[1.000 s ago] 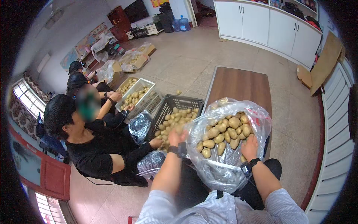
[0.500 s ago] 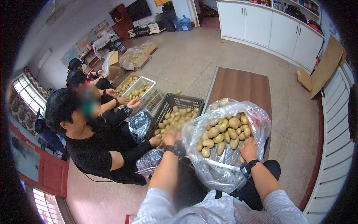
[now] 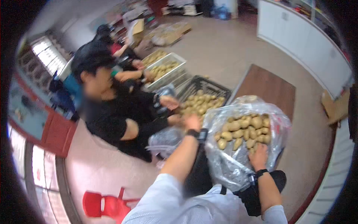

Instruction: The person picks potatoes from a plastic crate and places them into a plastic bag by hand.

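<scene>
My view swung left, but work seems unbroken: left hand (image 3: 192, 121) at the dark plastic crate (image 3: 212, 85), right hand (image 3: 259, 156) at oval tan potatoes (image 3: 244, 127) in the clear plastic bag (image 3: 225, 168). I can't tell either grip.

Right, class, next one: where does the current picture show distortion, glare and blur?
In the head view, wide-angle distortion bows the white cabinets, and the corners fall black; in the head view, pale glare streaks the clear plastic bag, and the upper-left window is washed out; in the head view, the left hand is blurred, though individual potatoes in the bag are distinguishable.
</scene>
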`<state>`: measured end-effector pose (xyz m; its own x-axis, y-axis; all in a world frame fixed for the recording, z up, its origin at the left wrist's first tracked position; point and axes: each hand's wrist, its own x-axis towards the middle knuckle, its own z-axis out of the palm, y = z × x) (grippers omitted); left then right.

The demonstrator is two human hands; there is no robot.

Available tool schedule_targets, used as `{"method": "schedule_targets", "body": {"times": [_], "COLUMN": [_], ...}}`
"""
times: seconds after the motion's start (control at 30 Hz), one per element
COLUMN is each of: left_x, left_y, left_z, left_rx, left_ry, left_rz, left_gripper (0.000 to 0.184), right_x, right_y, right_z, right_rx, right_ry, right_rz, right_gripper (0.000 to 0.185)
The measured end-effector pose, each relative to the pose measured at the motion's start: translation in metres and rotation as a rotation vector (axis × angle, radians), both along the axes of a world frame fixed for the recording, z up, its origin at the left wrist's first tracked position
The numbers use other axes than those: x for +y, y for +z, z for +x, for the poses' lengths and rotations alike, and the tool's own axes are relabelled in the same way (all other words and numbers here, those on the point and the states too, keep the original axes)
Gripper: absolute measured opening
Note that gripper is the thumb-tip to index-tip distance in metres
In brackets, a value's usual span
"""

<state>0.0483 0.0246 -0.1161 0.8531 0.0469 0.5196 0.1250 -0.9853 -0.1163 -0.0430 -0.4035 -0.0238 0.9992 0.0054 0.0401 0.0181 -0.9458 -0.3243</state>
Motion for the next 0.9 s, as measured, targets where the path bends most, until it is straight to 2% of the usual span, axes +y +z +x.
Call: {"method": "schedule_targets", "body": {"times": [0.03, 0.07, 0.1, 0.13, 0.23, 0.33, 0.4, 0.53, 0.57, 0.67, 0.73, 0.8, 0.83, 0.9], "left_x": [-0.027, -0.055, -0.078, -0.098, -0.116, -0.139, -0.142, -0.143, -0.147, -0.149, -0.150, -0.150, -0.150, -0.148], "left_y": [0.033, 0.068, 0.100, 0.132, 0.140, 0.152, 0.149, 0.145, 0.148, 0.140, 0.133, 0.137, 0.139, 0.136], "left_z": [-0.005, -0.010, -0.010, -0.015, -0.012, -0.027, -0.024, -0.022, -0.022, -0.019, -0.016, -0.018, -0.017, -0.018], "left_rx": [0.127, 0.142, -0.310, -0.377, -0.225, -0.128, -0.030, 0.127, 0.109, 0.102, 0.109, 0.141, 0.163, 0.176], "left_ry": [0.042, 0.169, 0.147, 0.214, 0.086, 0.114, 0.034, -0.042, 0.028, 0.026, 0.019, 0.027, 0.051, 0.015], "left_rz": [-0.516, -1.000, -1.850, -2.011, -2.054, -2.067, -1.961, -1.928, -1.983, -1.978, -1.946, -1.960, -1.977, -1.980], "left_gripper": [0.019, 0.013, 0.014, 0.019, 0.025, 0.026, 0.036, 0.030, 0.021, 0.023, 0.025, 0.026, 0.027, 0.027], "right_x": [0.001, 0.005, 0.011, 0.008, 0.000, -0.006, -0.001, 0.003, 0.004, 0.005, 0.007, 0.011, 0.009, 0.007], "right_y": [0.006, 0.009, 0.003, -0.002, 0.003, -0.007, -0.002, 0.010, 0.012, 0.006, 0.004, 0.017, 0.011, 0.001], "right_z": [0.000, 0.000, 0.002, 0.002, 0.007, 0.001, 0.003, -0.001, -0.001, -0.003, -0.003, -0.006, -0.003, -0.002], "right_rx": [0.042, 0.082, 0.084, 0.059, -0.012, -0.027, 0.010, -0.034, -0.017, -0.107, -0.165, -0.138, -0.139, -0.110], "right_ry": [0.014, 0.014, 0.032, 0.021, 0.030, 0.048, 0.049, 0.070, 0.056, 0.037, 0.035, 0.053, 0.052, 0.193], "right_rz": [0.016, 0.035, 0.052, 0.032, 0.023, 0.025, 0.071, 0.076, 0.078, -0.015, -0.076, -0.158, -0.158, -0.281], "right_gripper": [0.068, 0.069, 0.069, 0.070, 0.071, 0.075, 0.076, 0.069, 0.065, 0.063, 0.068, 0.052, 0.052, 0.035]}}
